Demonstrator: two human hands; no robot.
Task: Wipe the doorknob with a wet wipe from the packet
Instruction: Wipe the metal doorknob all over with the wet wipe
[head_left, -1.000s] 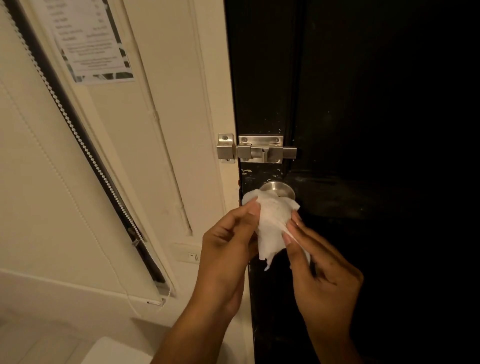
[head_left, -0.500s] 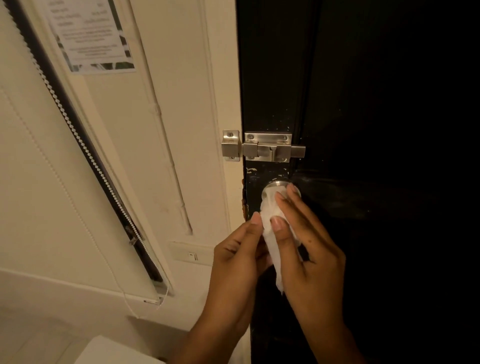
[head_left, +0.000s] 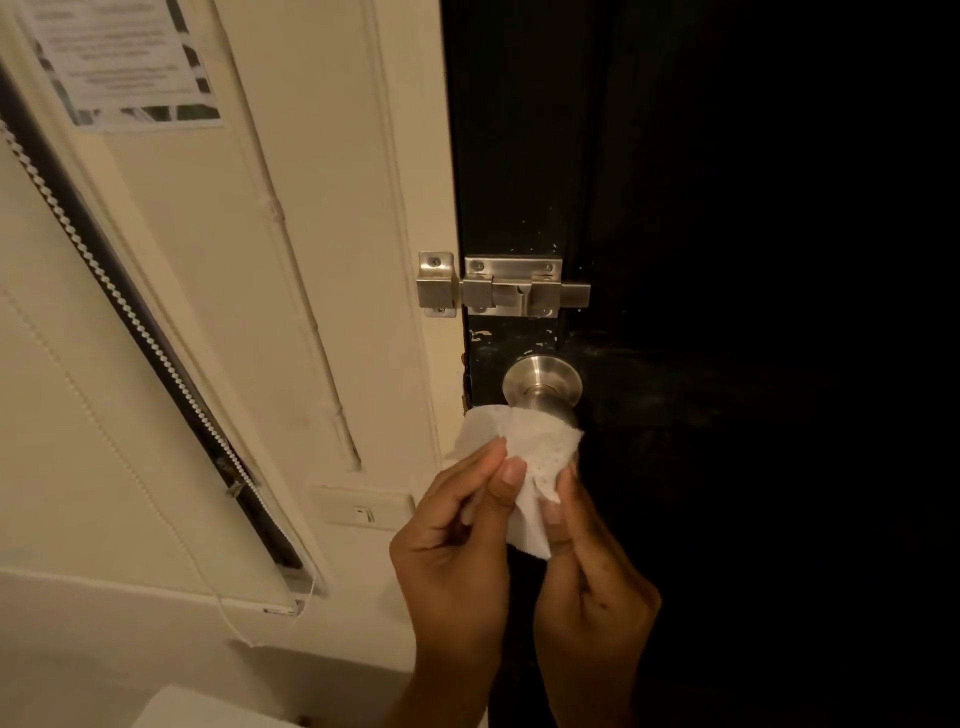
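White wet wipe (head_left: 524, 457) held up at the steel doorknob (head_left: 543, 387), pinched from both sides.

At nine o'clock of the wipe, left hand (head_left: 457, 540) pinching the left edge between thumb and curled fingers; at four o'clock, right hand (head_left: 587, 577) pinching the lower right corner, fingers curled round it. Wipe spread between the two, top edge draped over the near face of the doorknob, apparently touching. Doorknob at twelve o'clock from both grips, stem pointing out of the black door (head_left: 727, 260) toward the camera, just under the steel bolt latch (head_left: 504, 286). Both hands about equally near, so probably a short push up and forward, then a wrap round the knob for the rub.
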